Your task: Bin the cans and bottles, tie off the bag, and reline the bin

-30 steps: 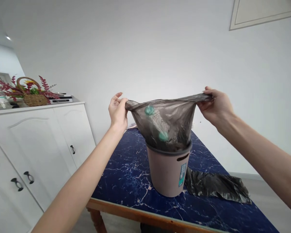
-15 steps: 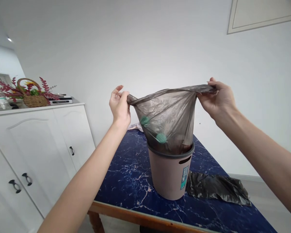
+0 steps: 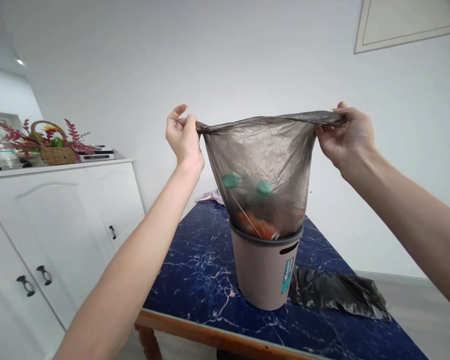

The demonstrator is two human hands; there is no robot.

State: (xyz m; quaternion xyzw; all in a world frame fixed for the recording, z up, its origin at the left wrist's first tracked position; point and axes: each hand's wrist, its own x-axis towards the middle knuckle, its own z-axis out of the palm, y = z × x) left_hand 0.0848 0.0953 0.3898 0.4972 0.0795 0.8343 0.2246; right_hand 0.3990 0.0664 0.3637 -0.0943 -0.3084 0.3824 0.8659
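A thin, see-through dark garbage bag (image 3: 270, 155) is stretched wide between my hands, its lower part inside a beige trash can (image 3: 260, 275) with a dark rim. My left hand (image 3: 183, 137) pinches the bag's left top corner. At the right top corner, my right hand (image 3: 348, 132) grips the gathered edge. Through the plastic show two green round things, an orange-red thing and a thin pale stick just above the rim. What fills the bag's bottom is hidden by the can. Beside the can's base lies a flat black plastic bag (image 3: 337, 292), touched by neither hand.
The can stands on a blue marble-patterned table (image 3: 195, 265) with a wooden edge. A pale cloth (image 3: 210, 197) lies at its far end. To the left, a white cabinet (image 3: 71, 210) carries a flower basket (image 3: 56, 154) and plastic bottles (image 3: 2, 150). A white wall rises behind.
Both hands have risen, pulling the bag higher out of the can and stretching it a little wider. The green things came up with it, and the orange-red thing now shows above the rim.
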